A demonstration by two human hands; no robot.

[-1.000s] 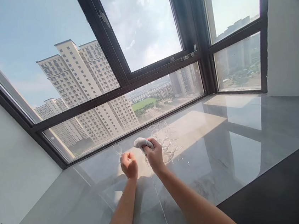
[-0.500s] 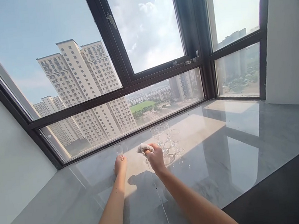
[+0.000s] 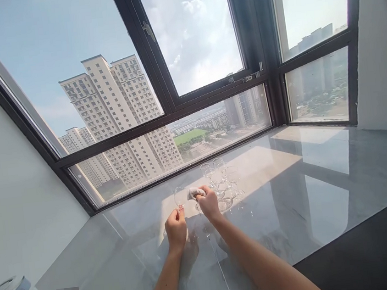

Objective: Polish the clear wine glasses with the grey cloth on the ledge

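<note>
The left hand (image 3: 175,225) pinches a clear, round-bowled drinking glass (image 3: 180,195) low down, above the glossy grey marbled surface (image 3: 87,253), towards its far edge. The right hand (image 3: 209,204) grips a bunched white cloth (image 3: 195,193) just beside the bowl; whether they touch cannot be told. Right of the held glass, clear stemmed glasses (image 3: 220,186) cluster near the surface's far edge. One glass appears in work; nothing visible separates done from undone among the others.
</note>
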